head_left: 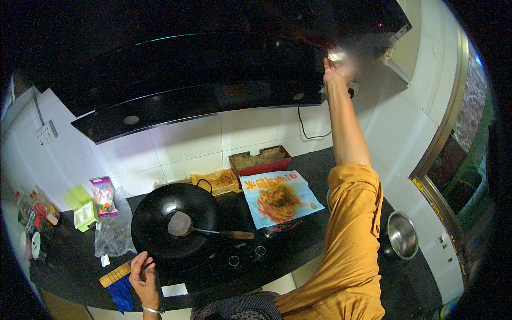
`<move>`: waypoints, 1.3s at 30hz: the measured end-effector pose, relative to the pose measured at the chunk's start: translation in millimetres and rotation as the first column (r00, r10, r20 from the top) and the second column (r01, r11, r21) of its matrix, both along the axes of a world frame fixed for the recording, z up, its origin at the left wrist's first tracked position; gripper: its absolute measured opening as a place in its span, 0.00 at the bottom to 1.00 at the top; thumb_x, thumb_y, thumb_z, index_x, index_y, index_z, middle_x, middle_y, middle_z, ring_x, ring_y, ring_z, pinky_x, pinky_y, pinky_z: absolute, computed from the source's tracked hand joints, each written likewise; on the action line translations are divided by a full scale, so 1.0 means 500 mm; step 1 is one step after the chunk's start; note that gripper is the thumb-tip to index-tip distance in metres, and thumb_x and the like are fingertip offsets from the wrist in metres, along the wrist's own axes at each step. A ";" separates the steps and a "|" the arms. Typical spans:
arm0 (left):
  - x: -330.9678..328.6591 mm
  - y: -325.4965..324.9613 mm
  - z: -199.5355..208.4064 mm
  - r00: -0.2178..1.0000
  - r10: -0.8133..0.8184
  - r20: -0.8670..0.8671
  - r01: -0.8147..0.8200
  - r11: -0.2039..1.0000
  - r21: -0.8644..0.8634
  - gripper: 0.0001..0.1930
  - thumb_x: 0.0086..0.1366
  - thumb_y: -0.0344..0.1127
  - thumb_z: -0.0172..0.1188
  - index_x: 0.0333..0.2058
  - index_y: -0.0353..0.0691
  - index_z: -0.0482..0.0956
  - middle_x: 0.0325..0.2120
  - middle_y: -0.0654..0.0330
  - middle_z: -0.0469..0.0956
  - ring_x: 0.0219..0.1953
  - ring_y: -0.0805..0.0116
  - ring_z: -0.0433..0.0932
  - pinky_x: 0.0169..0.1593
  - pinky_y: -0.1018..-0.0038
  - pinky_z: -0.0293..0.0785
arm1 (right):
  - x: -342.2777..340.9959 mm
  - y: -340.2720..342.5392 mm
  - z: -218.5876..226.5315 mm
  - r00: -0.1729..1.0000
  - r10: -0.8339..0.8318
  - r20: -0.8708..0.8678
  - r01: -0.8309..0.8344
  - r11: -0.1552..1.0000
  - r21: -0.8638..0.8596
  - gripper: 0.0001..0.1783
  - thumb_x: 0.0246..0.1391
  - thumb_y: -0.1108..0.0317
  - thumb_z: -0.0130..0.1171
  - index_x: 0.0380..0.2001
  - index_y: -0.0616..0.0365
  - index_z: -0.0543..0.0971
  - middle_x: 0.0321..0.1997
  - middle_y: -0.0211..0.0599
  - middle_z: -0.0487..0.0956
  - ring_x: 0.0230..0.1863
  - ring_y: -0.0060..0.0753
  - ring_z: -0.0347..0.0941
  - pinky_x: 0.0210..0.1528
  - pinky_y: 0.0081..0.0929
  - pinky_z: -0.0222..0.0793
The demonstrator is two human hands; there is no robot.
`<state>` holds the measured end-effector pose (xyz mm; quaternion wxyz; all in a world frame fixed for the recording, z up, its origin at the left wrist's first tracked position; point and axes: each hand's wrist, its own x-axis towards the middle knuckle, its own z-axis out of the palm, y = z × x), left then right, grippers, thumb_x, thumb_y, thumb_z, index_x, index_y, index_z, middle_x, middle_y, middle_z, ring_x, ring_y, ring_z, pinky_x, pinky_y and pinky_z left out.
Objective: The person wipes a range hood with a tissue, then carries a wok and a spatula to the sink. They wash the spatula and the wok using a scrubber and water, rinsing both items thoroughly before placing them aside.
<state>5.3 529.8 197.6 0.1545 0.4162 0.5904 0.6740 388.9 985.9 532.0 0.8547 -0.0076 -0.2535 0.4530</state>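
My right arm, in a rolled mustard sleeve, stretches up to the right end of the black range hood [213,101]. My right hand [340,69] is there beside a small bright patch. The hand is smeared and partly in shadow, so whether it holds anything is unclear. Low at the left, my left hand [143,274] hovers with loosely bent fingers, a bangle at the wrist. It is close to the wooden handle [114,274] of a black wok [160,213], not gripped around it. A spatula [181,224] with a wooden grip lies across the wok.
A light-blue food packet [280,200] lies right of the wok, before a red open box [261,160]. A purple pouch [104,196], clear plastic bag [114,229] and green container [84,216] stand left. A steel bowl [402,234] is far right; a blue cloth [121,293] hangs at the front edge.
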 end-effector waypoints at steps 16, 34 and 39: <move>0.006 -0.036 -0.009 0.998 -0.043 0.039 0.042 0.999 0.023 0.16 0.53 0.22 0.50 0.42 0.33 0.73 0.43 0.57 0.69 0.40 0.71 0.72 0.43 0.79 0.70 | -0.115 -0.054 0.010 0.999 -0.034 0.020 0.034 0.999 -0.007 0.10 0.44 0.83 0.52 0.34 0.70 0.72 0.37 0.43 0.73 0.37 0.38 0.71 0.39 0.32 0.72; -0.088 -0.227 -0.048 0.995 0.081 0.057 -0.084 0.995 0.051 0.17 0.52 0.22 0.50 0.43 0.33 0.72 0.43 0.56 0.68 0.40 0.71 0.72 0.43 0.79 0.70 | -0.584 -0.307 -0.024 0.991 0.046 0.125 -0.058 0.994 0.097 0.06 0.39 0.84 0.56 0.24 0.66 0.72 0.31 0.43 0.76 0.31 0.31 0.74 0.36 0.23 0.74; -0.123 -0.298 -0.056 0.985 0.157 0.071 -0.162 0.984 0.074 0.16 0.52 0.23 0.51 0.43 0.33 0.72 0.42 0.57 0.68 0.39 0.71 0.72 0.43 0.78 0.70 | -0.702 -0.369 -0.035 0.978 0.004 0.206 -0.029 0.993 0.116 0.03 0.41 0.81 0.56 0.23 0.65 0.73 0.30 0.41 0.76 0.30 0.28 0.73 0.36 0.22 0.72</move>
